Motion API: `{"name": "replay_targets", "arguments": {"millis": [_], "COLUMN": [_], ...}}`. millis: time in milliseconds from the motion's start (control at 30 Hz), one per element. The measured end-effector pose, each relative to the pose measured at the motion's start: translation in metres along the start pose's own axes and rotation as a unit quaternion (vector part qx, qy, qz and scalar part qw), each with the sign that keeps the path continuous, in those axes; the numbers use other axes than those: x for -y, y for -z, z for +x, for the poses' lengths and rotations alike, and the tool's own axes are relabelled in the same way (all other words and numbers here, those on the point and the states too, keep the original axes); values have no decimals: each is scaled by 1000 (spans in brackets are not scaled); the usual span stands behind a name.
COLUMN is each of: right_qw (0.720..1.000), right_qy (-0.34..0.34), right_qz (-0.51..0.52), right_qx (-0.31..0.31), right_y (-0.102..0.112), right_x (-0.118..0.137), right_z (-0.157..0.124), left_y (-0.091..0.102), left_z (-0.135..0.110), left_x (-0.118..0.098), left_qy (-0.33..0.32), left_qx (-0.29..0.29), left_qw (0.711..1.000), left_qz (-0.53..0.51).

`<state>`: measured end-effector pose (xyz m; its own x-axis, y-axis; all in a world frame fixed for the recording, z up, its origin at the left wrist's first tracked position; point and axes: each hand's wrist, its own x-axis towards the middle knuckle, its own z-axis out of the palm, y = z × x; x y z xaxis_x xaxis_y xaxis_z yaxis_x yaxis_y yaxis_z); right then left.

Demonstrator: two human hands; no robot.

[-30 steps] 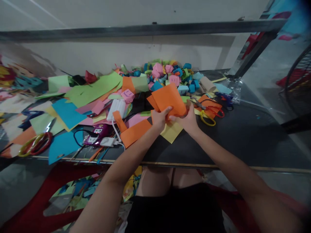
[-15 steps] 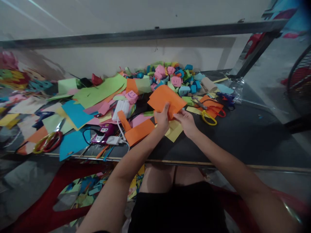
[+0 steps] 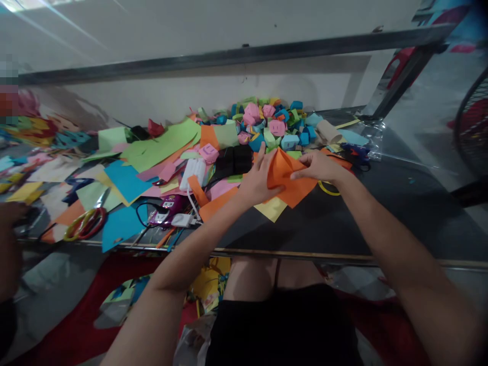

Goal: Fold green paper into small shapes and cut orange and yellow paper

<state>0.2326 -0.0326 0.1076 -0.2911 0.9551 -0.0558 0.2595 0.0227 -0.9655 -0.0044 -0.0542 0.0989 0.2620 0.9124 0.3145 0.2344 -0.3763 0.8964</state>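
Observation:
An orange paper sheet [image 3: 292, 180] is held just above the dark table [image 3: 381, 218], partly folded into a peak. My left hand [image 3: 257, 180] grips its left side, thumb under and fingers spread over the paper. My right hand [image 3: 318, 166] pinches the top right fold. Under the sheet lies a yellow paper piece [image 3: 272, 208]. Behind my hands sits a pile of small folded paper boxes [image 3: 267, 122] in pink, blue and green.
Loose coloured paper sheets [image 3: 125, 178] cover the table's left half. A purple device with a white cable [image 3: 168, 213], red and yellow rings [image 3: 82, 223] and yellow-handled scissors [image 3: 328, 190] lie nearby. Another person's arm [image 3: 9, 244] shows at the left edge. Paper scraps litter the floor.
The orange sheet has dropped lower and is now creased into a peak. My right hand moved from its lower edge up to the top right fold. The camera shifted slightly.

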Motion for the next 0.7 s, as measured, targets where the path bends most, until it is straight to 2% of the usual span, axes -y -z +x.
{"name": "replay_targets", "arguments": {"millis": [67,133,167,233,300,333,367,433,500,567,600,700], "right_qw": [1000,1000,1000,989,961,949,944,943,944,946,948,941], "right_qy": [5,0,1,7,-7,-26,-51,-89,-83,-44,-23,4], "right_qz": [-24,-16,-2,46,118,156,189,235,250,226,188,3], "right_qx": [19,11,-20,-138,-250,-272,-267,-219,-197,-228,-257,-337], "right_y": [7,10,11,11,7,3,-1,-10,-16,-16,-14,-3], "right_x": [4,2,-1,-10,-21,-26,-31,-41,-51,-62,-67,-81], "right_z": [-2,0,1,5,7,7,7,7,7,9,10,12], "left_y": [-2,-1,-1,0,1,1,1,0,-1,-2,-3,-5], "left_z": [4,8,9,12,13,14,16,21,29,39,44,54], "left_x": [1,8,14,27,39,45,50,61,70,78,81,88], "left_qy": [13,32,51,107,162,181,196,224,249,248,232,173], "left_qx": [12,4,-1,-4,0,1,4,20,48,54,42,-15], "left_qw": [999,995,991,973,949,939,930,912,895,896,907,948], "left_qz": [-40,-91,-126,-206,-269,-292,-311,-344,-366,-364,-348,-268]}}
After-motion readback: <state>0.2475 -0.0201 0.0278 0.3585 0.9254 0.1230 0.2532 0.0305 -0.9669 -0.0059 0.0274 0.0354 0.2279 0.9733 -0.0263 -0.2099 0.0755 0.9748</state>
